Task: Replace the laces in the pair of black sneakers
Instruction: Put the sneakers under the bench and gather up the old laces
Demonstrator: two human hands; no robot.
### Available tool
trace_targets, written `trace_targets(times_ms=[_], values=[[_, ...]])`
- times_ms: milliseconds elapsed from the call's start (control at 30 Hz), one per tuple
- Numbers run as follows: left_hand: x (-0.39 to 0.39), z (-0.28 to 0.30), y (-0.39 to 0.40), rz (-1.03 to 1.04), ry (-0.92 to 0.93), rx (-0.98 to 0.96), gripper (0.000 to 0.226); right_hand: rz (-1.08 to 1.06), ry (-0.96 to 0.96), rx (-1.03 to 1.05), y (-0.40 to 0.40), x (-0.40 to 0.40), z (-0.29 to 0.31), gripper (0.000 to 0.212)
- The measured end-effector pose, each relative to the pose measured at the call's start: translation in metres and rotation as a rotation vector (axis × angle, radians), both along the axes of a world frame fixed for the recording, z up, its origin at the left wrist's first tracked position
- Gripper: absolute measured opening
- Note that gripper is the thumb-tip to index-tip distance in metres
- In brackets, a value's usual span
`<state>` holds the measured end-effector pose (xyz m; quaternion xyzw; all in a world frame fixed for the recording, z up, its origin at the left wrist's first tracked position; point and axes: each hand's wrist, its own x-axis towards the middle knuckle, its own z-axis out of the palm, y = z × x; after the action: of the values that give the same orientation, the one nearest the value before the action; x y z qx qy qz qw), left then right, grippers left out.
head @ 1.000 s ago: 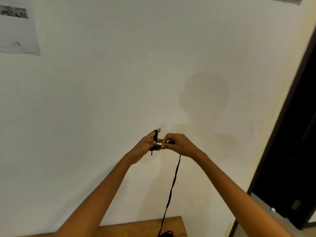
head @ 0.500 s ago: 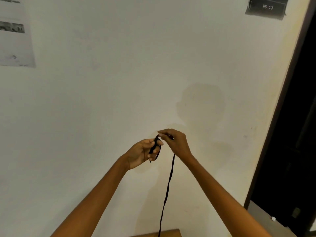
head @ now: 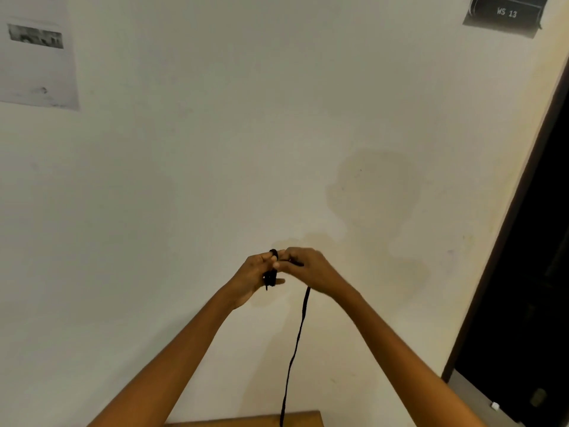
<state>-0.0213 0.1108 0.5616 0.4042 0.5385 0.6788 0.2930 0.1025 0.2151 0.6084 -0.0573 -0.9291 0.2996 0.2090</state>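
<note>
Both arms are raised in front of a white wall. A black shoelace (head: 295,349) hangs straight down from my right hand (head: 311,271) to the table edge at the bottom. My right hand pinches the lace near its top. Part of the lace is wound in loops round the fingers of my left hand (head: 254,277), which holds that small black bundle. The two hands touch at the fingertips. No sneakers are in view.
A strip of wooden table (head: 246,420) shows at the bottom edge. A printed paper sheet (head: 37,57) hangs on the wall at upper left, a dark sign reading "WS 13" (head: 506,12) at upper right. A dark doorway (head: 529,272) fills the right side.
My right hand has carried the lace over and round my left fingers, adding to the wound bundle. The view has tilted upward, so less of the table shows.
</note>
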Motion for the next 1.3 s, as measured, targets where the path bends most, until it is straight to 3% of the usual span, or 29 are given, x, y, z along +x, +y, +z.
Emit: trace_targets(times_ms=[200, 433, 633, 733, 900, 1000, 1200, 1300], values=[[0.025, 0.005, -0.011, -0.133, 0.008, -0.016, 0.035, -0.121, 0.089, 0.019, 0.011, -0.017, 0.026, 0.022], [0.016, 0.019, -0.008, -0.097, -0.284, 0.246, 0.039, -0.189, 0.086, -0.364, 0.009, -0.014, -0.034, 0.027], [0.007, -0.009, -0.006, -0.006, -0.384, 0.2, 0.042, -0.06, -0.18, -0.091, -0.003, -0.006, -0.062, 0.016], [0.009, -0.026, -0.003, 0.067, -0.397, 0.139, 0.04, -0.007, -0.236, -0.02, -0.007, 0.002, -0.053, 0.025], [0.021, -0.043, 0.003, 0.052, -0.366, 0.049, 0.036, 0.109, -0.505, 0.145, -0.018, 0.006, -0.049, 0.032], [0.02, -0.052, 0.004, 0.042, -0.324, 0.045, 0.039, 0.126, -0.588, 0.12, -0.02, 0.009, -0.061, 0.034], [0.022, -0.067, -0.012, 0.009, 0.088, -0.185, 0.055, 0.14, -0.513, 0.125, -0.009, 0.015, -0.057, 0.03], [0.029, -0.074, -0.022, -0.077, -0.002, -0.162, 0.043, 0.039, -0.339, 0.104, 0.001, 0.011, -0.047, 0.033]])
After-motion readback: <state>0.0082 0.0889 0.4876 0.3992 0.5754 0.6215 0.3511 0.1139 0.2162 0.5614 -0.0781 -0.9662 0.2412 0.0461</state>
